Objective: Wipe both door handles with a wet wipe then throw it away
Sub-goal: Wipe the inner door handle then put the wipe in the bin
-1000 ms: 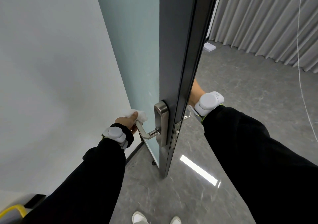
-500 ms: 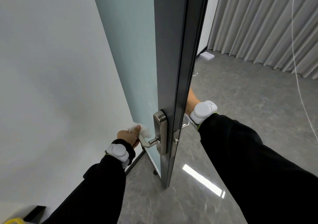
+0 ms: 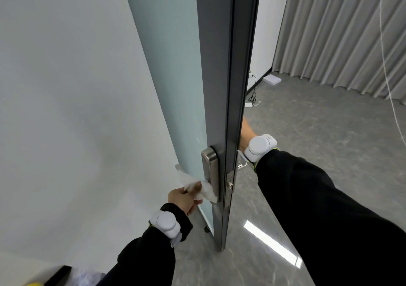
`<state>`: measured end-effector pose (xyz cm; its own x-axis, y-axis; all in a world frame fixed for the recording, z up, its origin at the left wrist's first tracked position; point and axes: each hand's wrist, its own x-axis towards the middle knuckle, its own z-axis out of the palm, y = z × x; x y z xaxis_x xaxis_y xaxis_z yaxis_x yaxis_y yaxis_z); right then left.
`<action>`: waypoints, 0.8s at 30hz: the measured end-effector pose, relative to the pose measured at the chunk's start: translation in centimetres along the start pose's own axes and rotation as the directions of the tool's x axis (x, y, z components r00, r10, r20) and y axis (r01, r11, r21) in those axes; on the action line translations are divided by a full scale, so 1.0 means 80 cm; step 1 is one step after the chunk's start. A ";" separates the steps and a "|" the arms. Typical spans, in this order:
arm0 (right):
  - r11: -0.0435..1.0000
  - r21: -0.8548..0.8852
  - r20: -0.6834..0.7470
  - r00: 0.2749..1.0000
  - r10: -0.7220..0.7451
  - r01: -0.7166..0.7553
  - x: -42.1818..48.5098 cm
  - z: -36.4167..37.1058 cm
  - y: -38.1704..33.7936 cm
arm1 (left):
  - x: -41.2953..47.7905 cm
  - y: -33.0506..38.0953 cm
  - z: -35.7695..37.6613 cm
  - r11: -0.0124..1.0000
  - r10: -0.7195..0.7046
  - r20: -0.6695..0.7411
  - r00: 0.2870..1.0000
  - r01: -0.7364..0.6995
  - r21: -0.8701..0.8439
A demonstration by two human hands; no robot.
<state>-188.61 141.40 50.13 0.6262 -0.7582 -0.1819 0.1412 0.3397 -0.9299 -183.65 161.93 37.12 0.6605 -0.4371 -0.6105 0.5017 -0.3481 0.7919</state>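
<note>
While the left hand (image 3: 184, 198) pinches the wet wipe (image 3: 205, 190) and presses it on the lower part of the lock plate (image 3: 211, 167), the near handle (image 3: 177, 166) runs off from that plate toward 10 o'clock, mostly under the wipe. So the wipe sits right at 1 o'clock off the knuckles, touching metal. The far handle (image 3: 241, 165) pokes out past the door (image 3: 219, 66) edge at 2 o'clock, much nearer the right hand (image 3: 245, 128), which is mostly hidden behind the door, so I can't tell its grip. My guess: the wipe has to get round that edge next.
</note>
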 end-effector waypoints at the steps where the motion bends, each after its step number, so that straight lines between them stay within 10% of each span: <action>1: 1.000 -0.005 0.008 1.000 -0.013 0.014 0.001 0.000 0.000 | -0.002 -0.002 0.004 1.000 -0.001 0.011 1.000 0.001 0.003; 24: 0.999 0.043 0.022 0.999 0.025 -0.026 0.001 0.002 -0.003 | 0.000 0.023 -0.011 0.980 -0.180 0.127 0.976 0.167 0.107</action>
<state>-188.48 141.31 50.37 0.6459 -0.7373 -0.1978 0.1582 0.3828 -0.9102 -182.22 162.02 38.58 0.4834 -0.4690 -0.7391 0.5422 -0.5025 0.6735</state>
